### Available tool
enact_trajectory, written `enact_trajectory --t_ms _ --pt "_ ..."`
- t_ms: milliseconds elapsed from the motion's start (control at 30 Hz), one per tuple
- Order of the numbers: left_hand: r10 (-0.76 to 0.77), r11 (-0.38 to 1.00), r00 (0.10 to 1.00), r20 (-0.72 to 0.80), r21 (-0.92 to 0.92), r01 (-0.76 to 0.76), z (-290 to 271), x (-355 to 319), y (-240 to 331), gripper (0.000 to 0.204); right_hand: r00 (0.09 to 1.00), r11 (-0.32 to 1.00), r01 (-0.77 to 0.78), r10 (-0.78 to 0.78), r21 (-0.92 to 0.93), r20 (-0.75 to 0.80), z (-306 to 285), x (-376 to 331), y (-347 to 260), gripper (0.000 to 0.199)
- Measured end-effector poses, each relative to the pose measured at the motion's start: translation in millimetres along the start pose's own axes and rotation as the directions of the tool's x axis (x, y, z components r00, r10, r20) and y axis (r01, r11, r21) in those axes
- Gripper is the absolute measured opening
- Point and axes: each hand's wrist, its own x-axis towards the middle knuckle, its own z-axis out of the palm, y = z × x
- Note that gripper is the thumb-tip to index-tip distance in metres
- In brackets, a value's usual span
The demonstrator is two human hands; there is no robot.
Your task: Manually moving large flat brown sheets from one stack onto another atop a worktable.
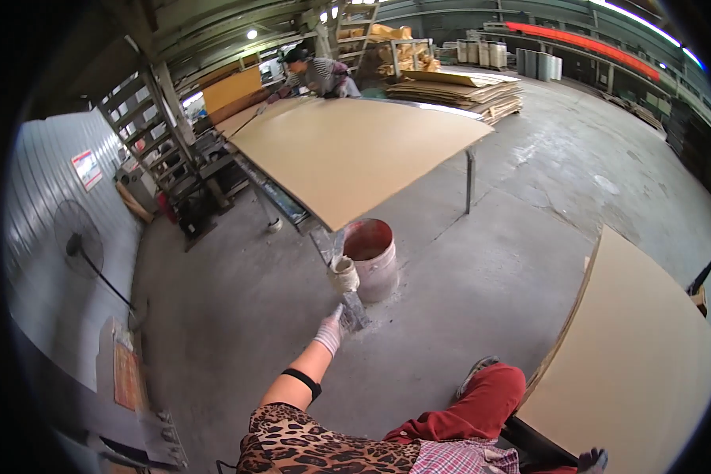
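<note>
My left hand (332, 332), in a white glove, reaches forward over the floor. Its fingers are closed on a flat grey scraper-like tool (354, 311), whose exact kind I cannot make out. Just beyond the tool is a whitish, crusted pot (344, 273), in front of a red-stained bucket (374, 262). At the bottom right, my right hand (592, 461) shows only dark-gloved fingertips, a little apart. They lie at the near edge of a large tan board (628, 355); the rest of that hand is out of view.
A broad tan sheet (363, 150) covers a metal-legged table ahead. At its far end a co-worker (320, 77) leans over it. Stacked sheets (458, 93) stand behind. Left are a standing fan (77, 241) and metal stairs (154, 130). My red-trousered leg (474, 403) is beside the tan board.
</note>
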Motion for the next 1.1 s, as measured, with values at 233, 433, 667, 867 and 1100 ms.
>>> enact_trajectory --t_ms 233,433,667,867,1100 --pt "0.018 1.0 0.982 0.188 0.021 -0.022 39 22 40 0.048 0.88 0.983 0.173 -0.126 -0.062 0.459 147 -4 21 0.021" --pt "0.193 0.981 0.946 0.26 -0.078 -0.179 133 60 111 0.044 0.771 0.948 0.069 0.147 -0.311 0.62 182 -38 36 0.025" --pt "0.338 0.573 0.817 0.468 0.587 -0.573 273 15 25 0.054 0.786 0.933 -0.032 0.245 -0.359 0.567 191 -3 71 0.023" --pt "-0.009 0.977 0.839 0.544 0.185 -0.11 319 -68 -210 0.037 0.575 1.0 -0.027 0.005 0.013 0.818 349 -73 41 0.051" --pt "0.062 0.998 0.897 0.438 -0.045 -0.047 288 -81 23 0.043 0.854 0.849 0.139 -0.363 0.509 0.373 253 90 -108 0.029"
